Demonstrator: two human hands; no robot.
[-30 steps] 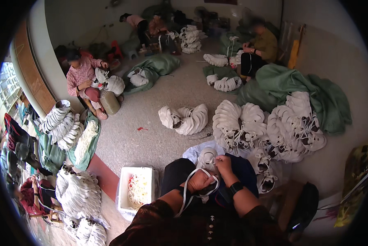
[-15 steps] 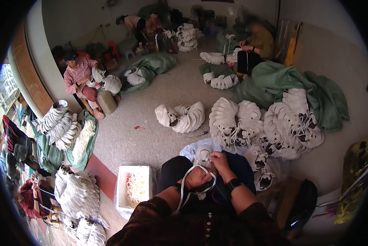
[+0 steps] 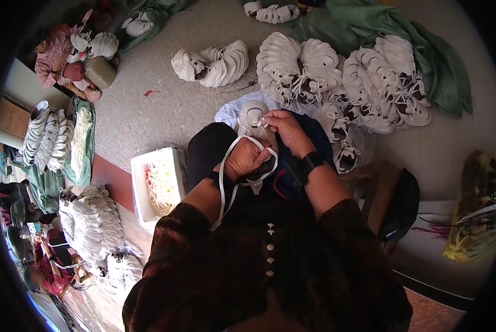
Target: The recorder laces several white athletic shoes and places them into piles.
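Observation:
A white shoe (image 3: 253,113) lies on my lap, toe pointing away from me. My left hand (image 3: 247,159) is closed at the ankle end of the shoe, its fingertips partly hidden. A long white shoelace (image 3: 223,180) loops over that hand and hangs down past the wrist. At the shoe's right side, my right hand (image 3: 285,128) pinches a piece of lace close to the eyelets. Beneath the shoe, a pale cloth or plastic sheet (image 3: 226,114) shows at the edge of my lap.
To my left stands a white foam box (image 3: 138,191) holding laces. Nested white shoes (image 3: 281,61) lie in bundles ahead and right, beside a green sack (image 3: 441,72). A wooden stool (image 3: 378,188) is at my right. Co-workers sit at the left, one handling shoes (image 3: 101,47).
My view has tilted down, so the room's far end has left the picture. Both hands stay at the shoe; my right hand still pinches the lace.

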